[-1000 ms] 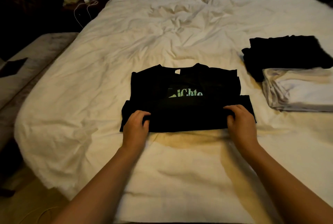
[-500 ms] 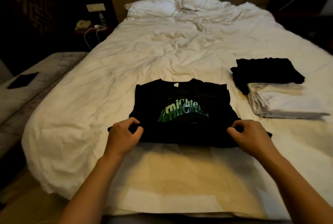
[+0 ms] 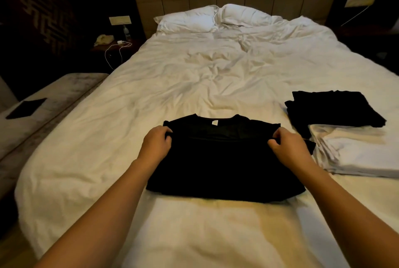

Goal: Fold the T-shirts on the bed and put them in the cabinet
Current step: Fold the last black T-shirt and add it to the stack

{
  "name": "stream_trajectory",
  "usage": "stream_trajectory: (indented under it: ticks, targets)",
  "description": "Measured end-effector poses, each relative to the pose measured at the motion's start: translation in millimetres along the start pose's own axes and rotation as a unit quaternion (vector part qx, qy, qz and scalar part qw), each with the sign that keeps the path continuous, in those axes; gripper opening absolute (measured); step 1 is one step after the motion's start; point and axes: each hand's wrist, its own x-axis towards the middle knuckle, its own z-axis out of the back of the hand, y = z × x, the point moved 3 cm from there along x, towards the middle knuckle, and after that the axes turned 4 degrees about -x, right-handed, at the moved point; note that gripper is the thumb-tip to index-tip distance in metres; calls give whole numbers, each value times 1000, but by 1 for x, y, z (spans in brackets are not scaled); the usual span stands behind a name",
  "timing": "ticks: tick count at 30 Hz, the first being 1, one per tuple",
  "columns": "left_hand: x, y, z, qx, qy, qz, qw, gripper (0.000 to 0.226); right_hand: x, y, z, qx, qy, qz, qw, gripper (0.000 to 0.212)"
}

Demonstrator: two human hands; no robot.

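We note lower half of black cotton T-shirt now folded up to collar, green print covered (fold near done). Left hand, right hand pinch folded edge; shirt on white-sheeted bed.

Black T-shirt lies flat on the bed, folded into a wide rectangle, bottom half doubled over the top, collar and white neck tag at the far edge. Left hand and right hand pinch its upper corners. Just right of the right hand: folded white T-shirt, with a folded black one behind it, probably overlapping slightly.
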Motion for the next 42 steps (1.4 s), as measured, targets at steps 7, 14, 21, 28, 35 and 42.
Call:
stream_trajectory:
  ticks: [7,14,21,28,35,42]
  targets:
    - [77,15,-50,13,20,39,999,18,85,-8,-40,-54,15,-9,998,30]
    - [129,33,-94,59,-21,49,997,28,153,-20,-88,-113,-12,16,993,28]
    - [164,48,-114,66,-24,28,997,23,189,-25,-112,-99,-37,23,994,26]
    - [162,59,-133,88,-19,22,996,26,189,-36,-126,-91,-43,44,994,48]
    - [91,18,-153,66,-1,-87,994,43,123,-30,-114,-57,-46,21,997,47]
    - [-5,-54,-181,18,95,-228,969,27,20,-68,-84,46,-122,-81,988,46]
